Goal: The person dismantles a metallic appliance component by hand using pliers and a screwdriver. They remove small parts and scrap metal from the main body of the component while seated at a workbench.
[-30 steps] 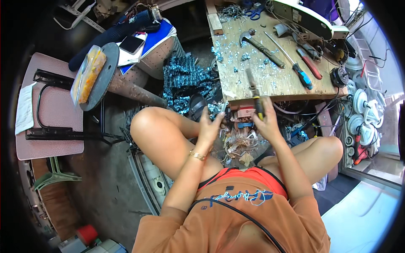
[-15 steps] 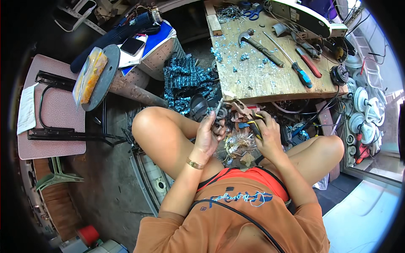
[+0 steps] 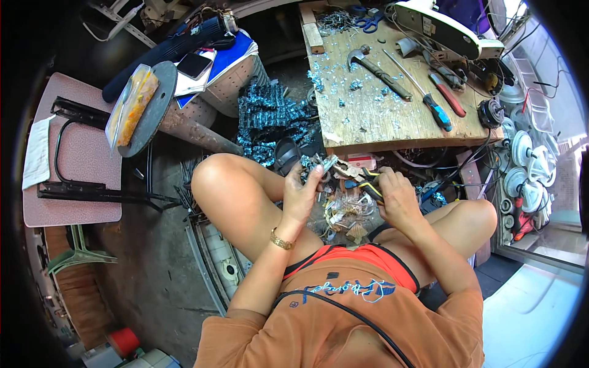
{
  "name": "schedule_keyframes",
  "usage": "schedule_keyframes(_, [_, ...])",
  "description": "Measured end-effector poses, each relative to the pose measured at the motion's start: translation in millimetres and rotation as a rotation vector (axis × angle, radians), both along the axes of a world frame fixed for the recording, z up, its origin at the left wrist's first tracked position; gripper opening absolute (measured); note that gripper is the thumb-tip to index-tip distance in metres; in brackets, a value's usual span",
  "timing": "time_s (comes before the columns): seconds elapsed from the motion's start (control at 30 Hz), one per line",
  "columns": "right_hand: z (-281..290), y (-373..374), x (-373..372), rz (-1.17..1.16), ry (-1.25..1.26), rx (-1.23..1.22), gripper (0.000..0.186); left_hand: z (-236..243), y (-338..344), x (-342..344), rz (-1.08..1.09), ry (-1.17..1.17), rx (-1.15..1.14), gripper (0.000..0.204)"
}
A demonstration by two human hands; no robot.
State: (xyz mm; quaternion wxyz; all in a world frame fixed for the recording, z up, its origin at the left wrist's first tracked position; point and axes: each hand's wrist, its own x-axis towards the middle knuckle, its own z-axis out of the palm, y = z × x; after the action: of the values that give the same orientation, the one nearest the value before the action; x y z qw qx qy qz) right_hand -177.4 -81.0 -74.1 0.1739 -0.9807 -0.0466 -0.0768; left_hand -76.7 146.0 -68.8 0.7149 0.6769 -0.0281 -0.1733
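Note:
My left hand (image 3: 300,195) is closed round a small silvery-grey metal part (image 3: 330,162) with shiny crumpled scraps on it; my fingers hide much of its shape. In my right hand (image 3: 397,197) is a pair of pliers (image 3: 372,190) with black and yellow handles. The plier jaws point left and reach to the metal part; whether they grip it I cannot tell. Both hands are above my lap, in front of the near edge of a wooden work table (image 3: 343,132). Below them lies a heap of wires and scrap (image 3: 343,211) between my legs.
On the table lie a hammer (image 3: 380,75), a blue-handled screwdriver (image 3: 437,111), a red-handled tool (image 3: 448,95) and blue scissors (image 3: 369,21). Shiny blue-black metal strips (image 3: 264,116) are piled left of it. A round stool top (image 3: 161,107) stands further left, white plastic parts (image 3: 521,147) at right.
My right hand has moved slightly right and down with the pliers, whose jaws now lie flatter. My left hand has turned the metal part, which now tilts to the right.

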Motion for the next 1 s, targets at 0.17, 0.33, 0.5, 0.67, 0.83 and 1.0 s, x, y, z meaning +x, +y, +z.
schedule_keyframes(0.17, [8.0, 2.5, -1.5, -0.061, -0.044, 0.268, 0.067, 3.6, -1.5, -0.8, 0.050, 0.018, -0.057, 0.021])
schedule_keyframes(0.33, [13.3, -1.8, -2.2, -0.075, 0.024, 0.110, 0.082, 4.4, -4.4, 3.2, 0.023, 0.065, -0.060, 0.016])
schedule_keyframes(0.5, [20.7, 1.8, -6.5, -0.025, 0.062, 0.221, 0.076, 2.1, -13.4, 0.6, 0.184, -0.142, -0.036, 0.015])
schedule_keyframes(0.67, [22.9, 5.7, -16.7, 0.082, 0.235, 0.537, 0.064, 7.7, 5.3, 12.7, -0.031, -0.113, -0.046, 0.019])
schedule_keyframes(0.83, [47.7, -2.2, -4.9, 0.011, 0.234, 0.403, 0.069, 32.7, 2.8, 21.7, -0.128, -0.157, -0.069, 0.032])
schedule_keyframes(1.0, [51.5, -15.7, 5.3, 0.006, 0.039, 0.226, 0.070, 39.7, 18.7, 16.9, -0.468, -0.088, -0.064, 0.058])
